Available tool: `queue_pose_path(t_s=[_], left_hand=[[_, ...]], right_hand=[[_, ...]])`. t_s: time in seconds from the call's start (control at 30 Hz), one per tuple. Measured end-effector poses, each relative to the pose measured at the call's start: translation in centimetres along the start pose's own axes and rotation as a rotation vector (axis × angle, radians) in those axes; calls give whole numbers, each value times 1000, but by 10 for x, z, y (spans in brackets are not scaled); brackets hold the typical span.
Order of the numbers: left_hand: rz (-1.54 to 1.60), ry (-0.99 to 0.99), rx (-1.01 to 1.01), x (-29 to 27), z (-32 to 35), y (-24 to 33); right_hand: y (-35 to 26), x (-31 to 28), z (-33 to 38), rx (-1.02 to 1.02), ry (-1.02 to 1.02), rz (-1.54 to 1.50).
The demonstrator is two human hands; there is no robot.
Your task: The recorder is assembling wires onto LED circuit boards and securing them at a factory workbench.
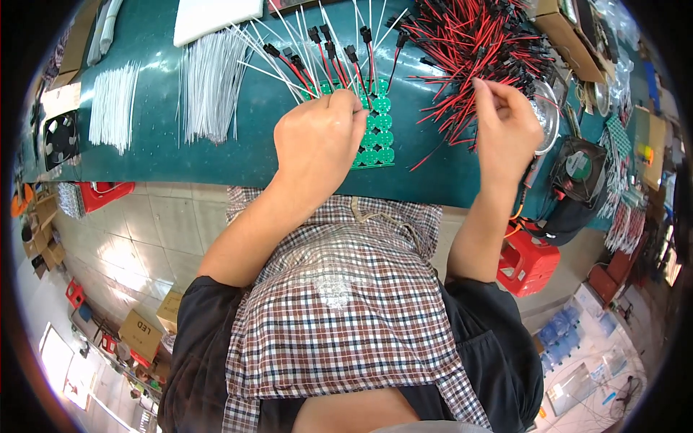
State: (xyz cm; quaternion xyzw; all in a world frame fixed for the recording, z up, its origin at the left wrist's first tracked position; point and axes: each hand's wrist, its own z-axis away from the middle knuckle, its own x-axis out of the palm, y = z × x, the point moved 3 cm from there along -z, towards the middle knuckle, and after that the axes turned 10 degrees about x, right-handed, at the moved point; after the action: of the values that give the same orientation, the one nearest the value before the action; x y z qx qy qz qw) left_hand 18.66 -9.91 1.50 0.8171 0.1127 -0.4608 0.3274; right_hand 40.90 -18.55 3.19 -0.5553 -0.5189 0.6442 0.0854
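Observation:
A panel of round green circuit boards (381, 137) lies near the front edge of the green table. White wires and red-black leads with black plugs (351, 54) stand up from its far part. Over the panel's left side my left hand (317, 133) is closed, with thumb and fingers pressed together; what they pinch is hidden. My right hand (509, 130) is at the near right side of a large heap of red-black wires (465, 36). Its thumb and fingertips are drawn together against the loose wire ends, and I cannot make out which piece they grip.
Two rows of white wires, a shorter one (114, 108) and a longer one (211, 90), lie at the left. A white foam block (216, 18) sits behind them. Small fans stand at the left (62, 139) and right (580, 167). A cardboard box (570, 36) is at the back right.

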Motion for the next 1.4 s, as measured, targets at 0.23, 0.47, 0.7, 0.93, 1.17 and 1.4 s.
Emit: queue_pose_path(t_s=[0.23,0.47,0.7,0.93,1.17,1.4], left_hand=[[107,-13,-53,-13,2,3],[298,-11,-239,-56,6,-9],[-106,115,-520,-114,21,-118],[-679,-60,-690,-176,101,-306],[-553,-128,-732,-182,99,-323],[-559,66,-669,-174,75,-260]], right_hand=[[6,15,-15,193,-24,-82],[-9,19,22,244,-216,-686],[8,39,48,251,-320,-264],[-4,53,61,389,-474,-555],[6,56,61,385,-421,-492],[2,58,63,369,-395,-474]])
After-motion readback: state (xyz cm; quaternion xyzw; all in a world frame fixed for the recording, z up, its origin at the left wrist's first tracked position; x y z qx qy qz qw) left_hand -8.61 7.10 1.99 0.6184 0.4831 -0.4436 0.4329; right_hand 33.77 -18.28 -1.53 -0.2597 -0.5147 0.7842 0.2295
